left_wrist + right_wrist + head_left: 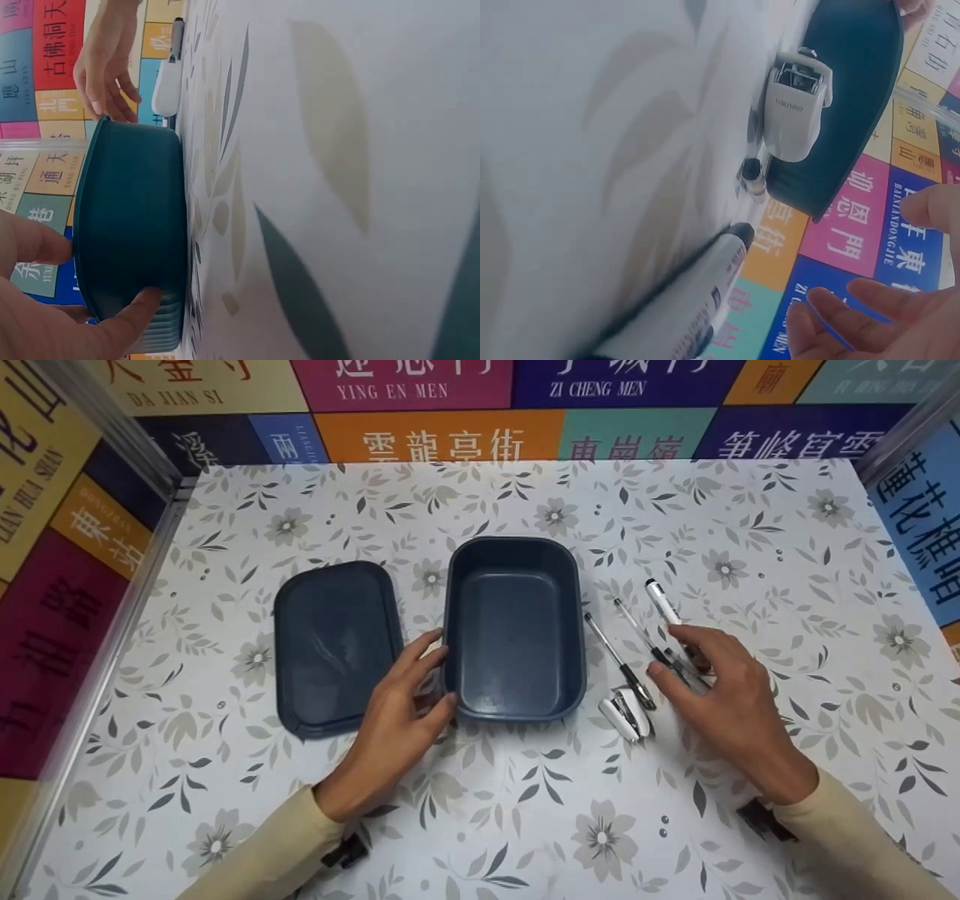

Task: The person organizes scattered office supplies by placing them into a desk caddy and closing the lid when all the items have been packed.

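In the head view, a deep, dark-blue rectangular plastic container is sitting midway between the left and right edges of the white, leaf-patterned tabletop. Its walls are looking thin yet fairly stiff, so it is probably light and a little slippery, best steadied by the rim or a long side. The left hand is touching its left wall, fingers and thumb spread rather than clasping. A dark-blue flat plastic lid is lying toward the tabletop's left edge. Toward the right edge, a slim clear pen with a black grip, a second slim clear pen and a thick white marker with a black cap are lying near one another, a small white-and-metal stapler just beside the first pen's near end. The pens are likely hard, light and prone to rolling, so mid-barrel is seeming the sensible hold. The right hand is hovering over the group, back upward, thumb and fingers parted.

In the left wrist view, the left hand's thumb is lying against the container's outer wall while a finger is reaching its rim.

In the right wrist view, the right hand is gripping nothing visible, its fingers slightly bent and apart from the marker. The stapler is probably denser than the pens, its solid sides offering a firm hold.
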`<state>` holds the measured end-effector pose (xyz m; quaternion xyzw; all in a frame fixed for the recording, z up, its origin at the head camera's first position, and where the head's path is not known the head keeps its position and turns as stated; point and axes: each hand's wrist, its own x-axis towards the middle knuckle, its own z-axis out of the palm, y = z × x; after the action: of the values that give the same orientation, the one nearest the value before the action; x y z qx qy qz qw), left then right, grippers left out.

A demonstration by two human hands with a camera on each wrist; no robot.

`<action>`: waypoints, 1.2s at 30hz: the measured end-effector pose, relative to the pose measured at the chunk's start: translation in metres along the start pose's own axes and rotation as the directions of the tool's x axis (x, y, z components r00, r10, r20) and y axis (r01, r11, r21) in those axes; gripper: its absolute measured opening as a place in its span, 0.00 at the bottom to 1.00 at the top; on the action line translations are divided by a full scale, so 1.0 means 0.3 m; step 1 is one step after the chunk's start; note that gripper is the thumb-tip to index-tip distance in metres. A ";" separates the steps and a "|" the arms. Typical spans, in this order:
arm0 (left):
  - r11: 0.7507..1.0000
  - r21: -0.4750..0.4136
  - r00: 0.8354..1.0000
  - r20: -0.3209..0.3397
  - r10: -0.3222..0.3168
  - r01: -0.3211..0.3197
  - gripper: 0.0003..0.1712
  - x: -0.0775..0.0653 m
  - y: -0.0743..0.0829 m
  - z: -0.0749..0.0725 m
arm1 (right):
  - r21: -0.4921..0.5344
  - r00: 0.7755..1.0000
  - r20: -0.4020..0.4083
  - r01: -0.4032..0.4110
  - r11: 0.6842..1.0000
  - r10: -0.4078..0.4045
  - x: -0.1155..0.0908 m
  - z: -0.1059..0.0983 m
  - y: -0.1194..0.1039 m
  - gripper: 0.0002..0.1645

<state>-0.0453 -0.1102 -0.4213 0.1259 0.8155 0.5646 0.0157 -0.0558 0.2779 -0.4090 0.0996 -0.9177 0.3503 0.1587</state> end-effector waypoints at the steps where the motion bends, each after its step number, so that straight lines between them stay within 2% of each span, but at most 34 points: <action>1: 1.000 0.000 1.000 0.001 0.001 -0.001 0.35 -0.001 0.000 0.000 | 0.014 1.000 0.004 -0.013 1.000 0.013 0.000 0.001 0.001 0.29; 8: 1.000 0.010 1.000 0.001 0.022 -0.022 0.35 -0.005 -0.006 0.002 | 0.092 0.991 0.061 -0.122 0.988 0.116 0.000 0.003 0.014 0.24; 14: 0.999 0.009 0.999 0.001 0.035 -0.035 0.35 -0.006 -0.009 0.003 | 0.102 0.978 0.097 -0.193 0.976 0.184 -0.004 0.007 0.023 0.23; 25: 0.998 -0.001 0.998 0.001 0.056 -0.056 0.35 -0.003 -0.016 0.002 | 0.114 0.977 0.135 -0.184 0.976 0.168 -0.009 0.015 0.024 0.20; 36: 0.999 -0.024 0.999 0.010 0.048 -0.048 0.35 -0.005 -0.012 0.001 | 0.107 0.958 0.230 -0.200 0.974 0.172 -0.056 0.034 0.003 0.19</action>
<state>-0.0445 -0.1114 -0.4250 0.1481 0.8054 0.5738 0.0079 -0.0428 0.2729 -0.4228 0.0608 -0.9102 0.4095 0.0162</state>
